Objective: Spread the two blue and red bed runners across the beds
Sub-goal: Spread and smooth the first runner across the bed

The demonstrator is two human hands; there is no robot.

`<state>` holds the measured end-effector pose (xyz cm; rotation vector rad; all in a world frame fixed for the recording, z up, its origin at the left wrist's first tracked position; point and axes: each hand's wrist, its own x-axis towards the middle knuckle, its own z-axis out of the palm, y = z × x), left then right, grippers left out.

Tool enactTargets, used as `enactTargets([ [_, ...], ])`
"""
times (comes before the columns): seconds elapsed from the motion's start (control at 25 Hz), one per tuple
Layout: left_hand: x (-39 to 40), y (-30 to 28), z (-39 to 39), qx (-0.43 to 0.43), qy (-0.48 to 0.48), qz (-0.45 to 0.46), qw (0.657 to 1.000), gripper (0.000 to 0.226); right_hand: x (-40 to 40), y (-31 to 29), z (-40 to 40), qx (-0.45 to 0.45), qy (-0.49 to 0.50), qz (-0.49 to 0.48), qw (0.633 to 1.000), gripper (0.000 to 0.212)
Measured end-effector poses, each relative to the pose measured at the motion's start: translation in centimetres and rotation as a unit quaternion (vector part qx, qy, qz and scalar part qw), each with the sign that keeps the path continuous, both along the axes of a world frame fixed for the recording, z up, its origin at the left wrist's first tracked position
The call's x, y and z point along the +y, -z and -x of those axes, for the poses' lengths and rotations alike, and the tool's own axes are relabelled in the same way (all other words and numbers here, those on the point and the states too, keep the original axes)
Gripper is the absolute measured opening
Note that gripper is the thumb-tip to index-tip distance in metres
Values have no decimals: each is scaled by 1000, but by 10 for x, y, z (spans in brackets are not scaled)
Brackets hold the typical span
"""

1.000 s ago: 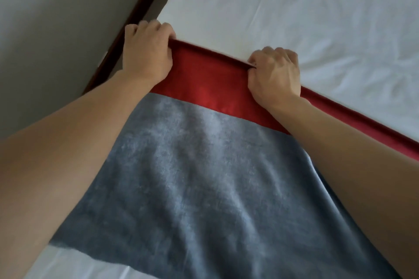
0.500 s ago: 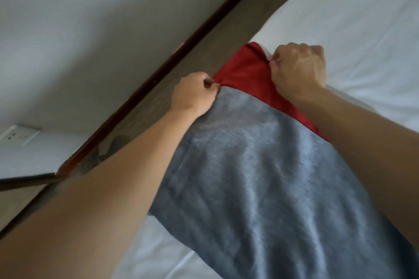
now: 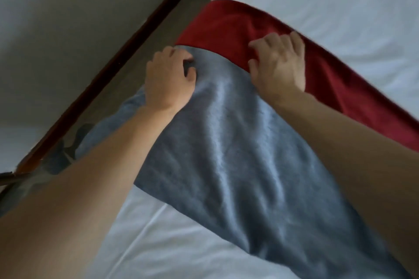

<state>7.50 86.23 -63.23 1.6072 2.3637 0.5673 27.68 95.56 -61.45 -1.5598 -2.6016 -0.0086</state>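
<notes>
— Both hands are on the runner, then?

— Yes. Left hand (image 3: 169, 77), a little left of the frame's centre, has its fingers curled into the grey-blue cloth, bunching a fold by the runner's left edge. Right hand (image 3: 280, 64), right of centre and slightly higher, has its fingers bent and dug into the red band, gripping a pinch of it.

— Are the hands together?

— Apart, with a stretch of cloth between them, each clamped on the fabric.

— And the runner (image 3: 226, 147) itself?

— It lies across the bed (image 3: 340, 7), running from the lower right of the frame up toward the centre. Its grey-blue part fills the middle and shows long soft wrinkles; the red band (image 3: 226, 22) edges it on the upper side and sweeps down to the right edge of the frame. The red corner near the top centre curls over the side of the mattress.

— What surrounds it?

— White sheet above right and again at the bottom left. Beside the bed a dark wooden strip (image 3: 127, 52) runs diagonally from the top centre to the left edge, with a pale wall (image 3: 68, 18) filling the upper left. Both bare forearms come in from the bottom corners.
</notes>
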Motion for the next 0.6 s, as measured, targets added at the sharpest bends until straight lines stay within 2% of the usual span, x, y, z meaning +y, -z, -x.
enactTargets([
  [0.2, -28, -17, -60, -5, 105, -22, 994, 19, -81, 0, -62, -14, 49, 22, 998, 29],
  [0.4, -89, -17, -123, 14, 183, 5, 983, 22, -165, 2, -128, -6, 99, 41, 994, 24],
  [0.6, -177, -26, -212, 6, 301, 20, 953, 22, -260, -2, -204, 11, 141, 20, 990, 15],
])
